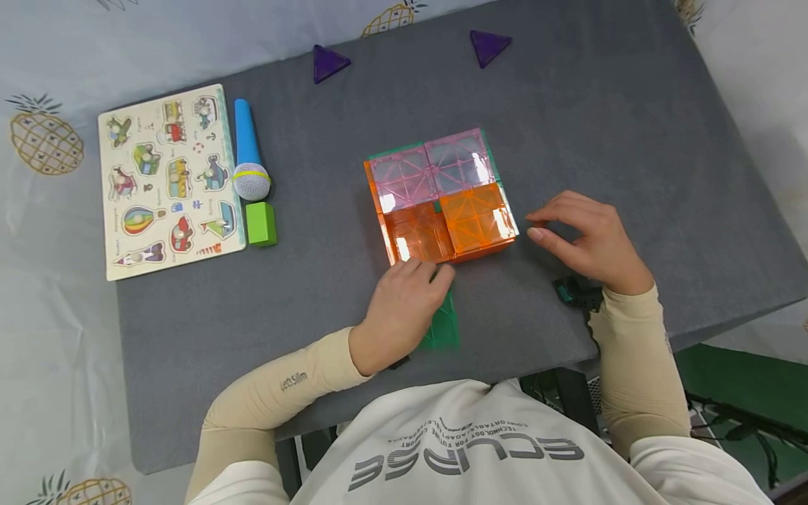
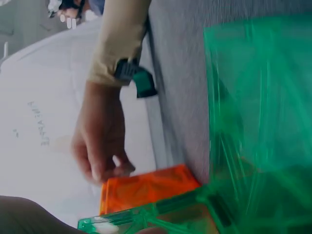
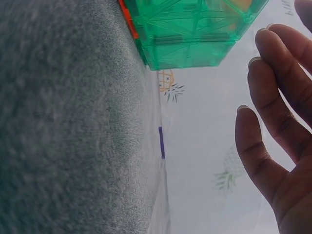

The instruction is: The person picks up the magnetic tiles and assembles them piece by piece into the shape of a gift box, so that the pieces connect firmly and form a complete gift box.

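A box of translucent magnetic tiles (image 1: pixel 467 161) stands mid-table, with pink tiles and an orange tile (image 1: pixel 476 217) on top. Its front left quarter is uncovered, showing orange walls inside. At that corner my left hand (image 1: pixel 404 308) pinches a green magnetic tile (image 1: pixel 445 326), partly hidden under the hand. The left wrist view has green tile (image 2: pixel 141 217) at the thumb and the box's orange side (image 2: pixel 151 187) behind. My right hand (image 1: pixel 587 238), fingers loosely bent and holding nothing, hovers right of the box. Green side walls (image 3: pixel 190 34) show near its fingertips in the right wrist view.
On the left lie a wooden vehicle puzzle board (image 1: pixel 170 182), a blue toy microphone (image 1: pixel 249 147) and a green block (image 1: pixel 261 224). Two purple triangle tiles, one left (image 1: pixel 328 63) and one right (image 1: pixel 489 48), lie along the far edge of the grey table (image 1: pixel 631 126).
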{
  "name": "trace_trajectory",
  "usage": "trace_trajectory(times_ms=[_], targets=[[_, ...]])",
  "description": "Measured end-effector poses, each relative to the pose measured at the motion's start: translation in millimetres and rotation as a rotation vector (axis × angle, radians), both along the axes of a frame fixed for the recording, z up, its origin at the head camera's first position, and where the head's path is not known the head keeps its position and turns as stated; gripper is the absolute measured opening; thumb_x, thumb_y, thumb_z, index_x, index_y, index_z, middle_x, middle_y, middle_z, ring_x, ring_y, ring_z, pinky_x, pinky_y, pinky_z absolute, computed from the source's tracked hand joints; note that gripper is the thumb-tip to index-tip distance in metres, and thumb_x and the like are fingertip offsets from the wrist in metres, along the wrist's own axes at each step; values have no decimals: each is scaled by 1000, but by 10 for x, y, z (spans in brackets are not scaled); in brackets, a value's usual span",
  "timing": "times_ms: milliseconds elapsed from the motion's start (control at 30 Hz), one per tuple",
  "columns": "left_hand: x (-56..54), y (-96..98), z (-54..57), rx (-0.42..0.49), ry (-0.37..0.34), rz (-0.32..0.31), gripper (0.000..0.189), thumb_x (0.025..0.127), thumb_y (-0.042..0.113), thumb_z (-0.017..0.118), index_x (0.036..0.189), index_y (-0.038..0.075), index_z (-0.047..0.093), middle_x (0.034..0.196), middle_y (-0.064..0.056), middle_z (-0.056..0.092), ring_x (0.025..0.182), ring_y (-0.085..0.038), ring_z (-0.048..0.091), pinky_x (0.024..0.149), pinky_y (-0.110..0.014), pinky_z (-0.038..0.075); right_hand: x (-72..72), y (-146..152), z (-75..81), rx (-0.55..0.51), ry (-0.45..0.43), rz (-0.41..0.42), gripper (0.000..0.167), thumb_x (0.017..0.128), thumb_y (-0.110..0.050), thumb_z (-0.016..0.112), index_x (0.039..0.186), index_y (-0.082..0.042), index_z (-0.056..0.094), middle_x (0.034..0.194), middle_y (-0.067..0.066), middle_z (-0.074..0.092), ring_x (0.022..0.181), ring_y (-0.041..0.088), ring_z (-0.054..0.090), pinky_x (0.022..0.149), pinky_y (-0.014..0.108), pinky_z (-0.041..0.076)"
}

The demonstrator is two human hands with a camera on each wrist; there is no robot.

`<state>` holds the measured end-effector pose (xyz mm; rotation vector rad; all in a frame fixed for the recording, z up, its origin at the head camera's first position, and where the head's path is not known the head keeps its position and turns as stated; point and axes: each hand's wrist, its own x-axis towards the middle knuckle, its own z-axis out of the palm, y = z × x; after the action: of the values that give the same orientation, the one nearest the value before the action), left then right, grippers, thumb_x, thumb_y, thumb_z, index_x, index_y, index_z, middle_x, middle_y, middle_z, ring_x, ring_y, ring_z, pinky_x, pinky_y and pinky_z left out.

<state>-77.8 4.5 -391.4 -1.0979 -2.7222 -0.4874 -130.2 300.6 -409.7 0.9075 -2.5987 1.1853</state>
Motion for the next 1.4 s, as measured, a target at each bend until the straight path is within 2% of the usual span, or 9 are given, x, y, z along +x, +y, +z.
trace_trajectory(times_ms=[167, 267, 500, 767, 1167, 1400], targets=[[-77, -23, 51, 30, 31, 23, 17, 86, -8, 57, 79, 7, 59, 67, -4, 55, 60, -19, 47, 54, -27, 34, 1, 5, -8, 6, -1, -4, 19, 88, -16, 70, 98, 0, 73, 89, 10, 69, 87, 10, 57, 84, 13, 40], [-113, -22, 72, 38, 51, 28, 19, 83, -10, 53, 77, 7, 59, 65, -4, 53, 59, -18, 44, 54, -27, 33, -3, 2, -13, 11, -4, -8, 18, 87, -14, 70, 98, 0, 73, 89, 10, 70, 87, 9, 57, 84, 13, 40], [-176, -16, 102, 40, 76, 59, 23, 83, -13, 50, 81, 6, 63, 65, -4, 53, 60, -20, 46, 55, -28, 36, -2, -11, -9, 17, -18, -22, 16, 86, -13, 71, 96, 0, 73, 88, 9, 70, 88, 7, 57, 85, 12, 40], [-190, -19, 108, 43, 78, 57, 24, 82, -13, 50, 86, 5, 66, 68, -4, 56, 62, -20, 49, 58, -28, 39, -9, -6, -5, 14, -21, -24, 17, 87, -15, 70, 96, 0, 73, 89, 10, 70, 89, 3, 56, 86, 12, 40], [-258, -32, 122, 57, 42, 18, 30, 78, -16, 50, 88, 4, 69, 68, -5, 59, 65, -21, 52, 60, -29, 41, 6, -14, 19, 4, -33, -39, 15, 83, -9, 73, 96, -1, 73, 88, 9, 70, 87, 7, 57, 85, 11, 40], [-291, -56, 120, 71, -1, -14, 28, 81, -14, 52, 88, 6, 71, 74, -5, 64, 69, -21, 54, 64, -30, 43, 4, -4, 5, 20, -21, -29, 15, 86, -12, 71, 96, 0, 73, 88, 11, 70, 86, 10, 57, 84, 12, 40]])
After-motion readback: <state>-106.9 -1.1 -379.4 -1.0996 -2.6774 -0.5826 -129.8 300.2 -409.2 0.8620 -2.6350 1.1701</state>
